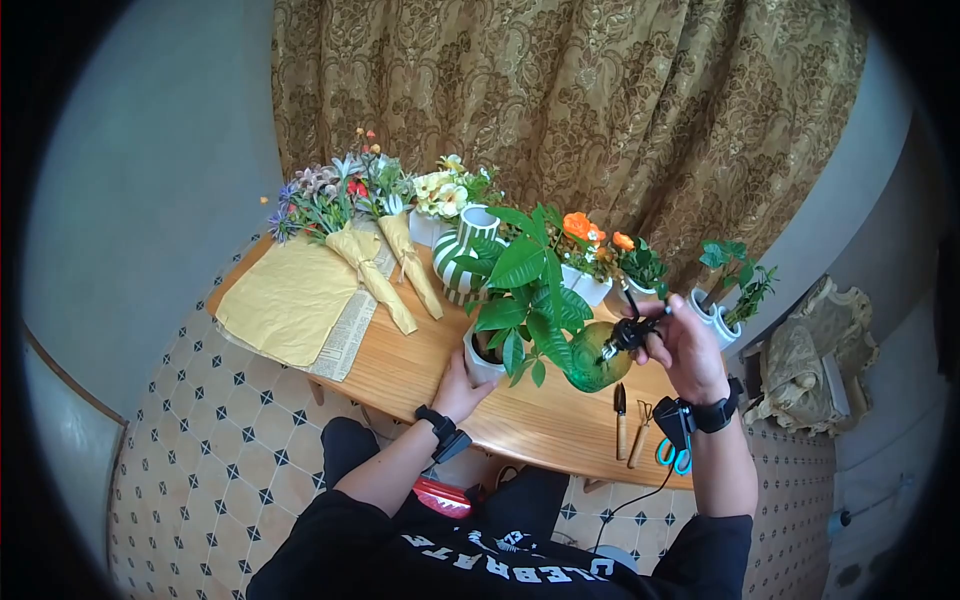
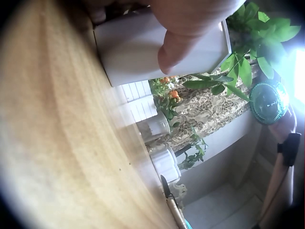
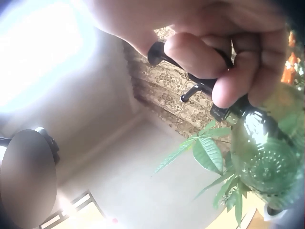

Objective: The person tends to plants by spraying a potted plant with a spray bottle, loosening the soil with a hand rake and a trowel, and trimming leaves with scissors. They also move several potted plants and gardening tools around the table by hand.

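Observation:
A leafy green plant (image 1: 522, 265) stands in a white pot (image 1: 484, 370) near the front edge of the wooden table. My left hand (image 1: 458, 390) grips this pot low on its side; in the left wrist view the thumb lies across the white wall (image 2: 128, 52). Raised at the plant's right, my right hand (image 1: 692, 350) holds a green glass spray bottle (image 1: 596, 360) by its black pump head (image 1: 632, 332). In the right wrist view, fingers curl round the black head (image 3: 205, 81), and the glass body (image 3: 267, 162) is tilted beside the leaves.
A small trowel (image 1: 620, 425), a hand rake (image 1: 640, 435) and blue scissors (image 1: 674, 456) lie at the table's front right. Wrapped bouquets (image 1: 372, 275) and yellow paper (image 1: 285, 300) cover the left side. A striped vase (image 1: 455, 265) and several potted plants line the back.

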The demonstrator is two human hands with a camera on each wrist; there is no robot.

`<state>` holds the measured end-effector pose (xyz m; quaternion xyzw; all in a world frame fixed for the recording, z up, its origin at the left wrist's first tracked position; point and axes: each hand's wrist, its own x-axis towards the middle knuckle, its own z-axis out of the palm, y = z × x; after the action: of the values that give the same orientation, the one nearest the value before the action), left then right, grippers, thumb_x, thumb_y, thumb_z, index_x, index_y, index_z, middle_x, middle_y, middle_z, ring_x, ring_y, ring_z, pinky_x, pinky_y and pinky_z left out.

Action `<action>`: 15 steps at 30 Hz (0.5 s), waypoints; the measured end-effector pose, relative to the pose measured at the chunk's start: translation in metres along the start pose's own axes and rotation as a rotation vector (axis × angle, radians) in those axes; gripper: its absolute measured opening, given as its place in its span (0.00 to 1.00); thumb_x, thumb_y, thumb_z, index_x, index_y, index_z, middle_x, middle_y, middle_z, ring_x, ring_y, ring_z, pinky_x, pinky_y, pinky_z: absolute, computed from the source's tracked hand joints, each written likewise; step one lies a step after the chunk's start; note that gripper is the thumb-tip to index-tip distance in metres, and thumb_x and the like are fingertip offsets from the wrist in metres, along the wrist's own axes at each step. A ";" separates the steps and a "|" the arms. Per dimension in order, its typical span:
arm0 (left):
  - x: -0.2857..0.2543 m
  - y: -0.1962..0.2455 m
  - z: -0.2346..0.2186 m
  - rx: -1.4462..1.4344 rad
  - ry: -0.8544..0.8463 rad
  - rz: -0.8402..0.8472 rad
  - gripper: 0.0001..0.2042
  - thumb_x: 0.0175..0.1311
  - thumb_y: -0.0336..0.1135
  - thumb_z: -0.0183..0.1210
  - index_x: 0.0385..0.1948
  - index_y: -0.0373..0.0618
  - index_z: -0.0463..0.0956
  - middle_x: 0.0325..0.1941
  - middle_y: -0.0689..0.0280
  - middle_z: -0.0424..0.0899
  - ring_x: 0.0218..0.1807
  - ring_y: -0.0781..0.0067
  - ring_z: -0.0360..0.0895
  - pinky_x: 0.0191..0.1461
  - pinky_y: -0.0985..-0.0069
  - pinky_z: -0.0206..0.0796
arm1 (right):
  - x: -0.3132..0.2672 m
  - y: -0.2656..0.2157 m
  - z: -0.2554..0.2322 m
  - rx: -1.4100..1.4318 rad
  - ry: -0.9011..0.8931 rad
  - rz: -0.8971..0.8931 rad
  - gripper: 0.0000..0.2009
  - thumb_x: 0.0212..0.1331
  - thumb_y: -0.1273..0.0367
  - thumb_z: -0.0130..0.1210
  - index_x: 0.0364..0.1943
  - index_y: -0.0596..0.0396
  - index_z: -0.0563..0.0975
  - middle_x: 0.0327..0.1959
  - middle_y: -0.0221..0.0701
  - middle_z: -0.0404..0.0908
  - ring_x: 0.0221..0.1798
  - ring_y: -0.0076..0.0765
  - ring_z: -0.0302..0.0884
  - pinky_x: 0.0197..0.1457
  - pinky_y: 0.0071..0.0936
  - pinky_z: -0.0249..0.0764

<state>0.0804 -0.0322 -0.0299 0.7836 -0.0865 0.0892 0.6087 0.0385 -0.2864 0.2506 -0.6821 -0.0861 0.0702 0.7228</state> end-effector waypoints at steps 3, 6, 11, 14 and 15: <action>0.001 -0.005 0.002 -0.020 -0.002 0.001 0.38 0.47 0.34 0.66 0.58 0.33 0.53 0.57 0.42 0.66 0.59 0.46 0.66 0.61 0.63 0.60 | -0.005 0.003 0.003 -0.160 -0.045 0.028 0.26 0.67 0.53 0.39 0.44 0.67 0.76 0.10 0.25 0.63 0.19 0.21 0.65 0.34 0.22 0.68; 0.001 -0.003 0.001 -0.013 0.003 0.004 0.38 0.47 0.35 0.67 0.58 0.33 0.53 0.58 0.42 0.65 0.60 0.46 0.66 0.61 0.63 0.60 | -0.011 0.004 0.003 -0.119 -0.192 0.058 0.23 0.67 0.57 0.41 0.46 0.68 0.75 0.11 0.25 0.64 0.19 0.21 0.65 0.31 0.20 0.67; 0.001 -0.005 0.002 -0.008 0.023 0.025 0.38 0.47 0.35 0.67 0.58 0.32 0.52 0.56 0.42 0.68 0.59 0.45 0.67 0.61 0.63 0.61 | -0.022 0.005 0.006 -0.354 -0.187 0.159 0.22 0.67 0.58 0.40 0.45 0.65 0.77 0.12 0.23 0.65 0.20 0.19 0.66 0.31 0.20 0.67; -0.001 -0.001 0.001 0.003 0.014 -0.007 0.39 0.47 0.35 0.67 0.58 0.32 0.52 0.55 0.43 0.69 0.58 0.45 0.68 0.61 0.63 0.61 | -0.022 0.007 0.001 -0.300 -0.208 0.085 0.22 0.68 0.58 0.40 0.45 0.66 0.77 0.12 0.24 0.66 0.20 0.19 0.65 0.30 0.20 0.67; -0.001 0.001 0.000 0.003 0.006 -0.023 0.39 0.47 0.36 0.67 0.58 0.32 0.52 0.55 0.43 0.69 0.58 0.46 0.68 0.61 0.63 0.61 | -0.022 0.008 -0.003 -0.319 -0.178 0.099 0.22 0.67 0.58 0.40 0.45 0.66 0.77 0.12 0.24 0.66 0.20 0.20 0.65 0.31 0.20 0.67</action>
<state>0.0797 -0.0324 -0.0293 0.7853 -0.0752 0.0847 0.6086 0.0179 -0.2932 0.2421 -0.7825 -0.1258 0.1511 0.5908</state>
